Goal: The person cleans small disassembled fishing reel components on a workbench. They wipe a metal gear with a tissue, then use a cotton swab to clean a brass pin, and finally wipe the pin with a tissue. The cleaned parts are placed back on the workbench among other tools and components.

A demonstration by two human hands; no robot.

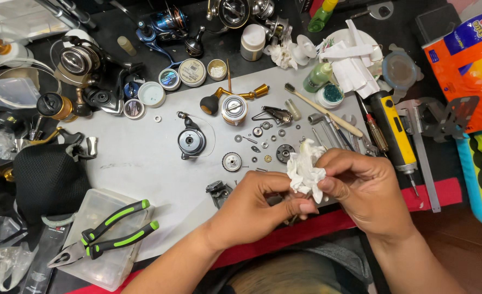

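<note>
White and crumpled, the tissue wad point(305, 170) sits pinched between our two hands just above the near edge of the desk point(143, 158), over the grey work mat. Our right hand point(360, 188) grips it from the right with thumb and fingers closed on the paper, while our left hand point(257, 204) comes in from the lower left, its fingertips curled tight under the wad; some small part may be wrapped inside, but the paper hides it and we cannot tell. Both hands are together, touching the tissue, neither nearer than the other. The wad stands roughly upright, its long axis running from our fingers up and away from us, the loose frayed end pointing toward the scattered gears and washers point(263, 144) just beyond. Farther left on the mat lies a round reel body point(191, 141), and a gold-handled spool point(234, 108) rests behind the small parts. A toothbrush point(322, 110) lies slanted to the right of them, beside a yellow screwdriver point(396, 133). Green-handled pliers point(107, 231) rest on a clear plastic box point(102, 256) well to our left.
</note>
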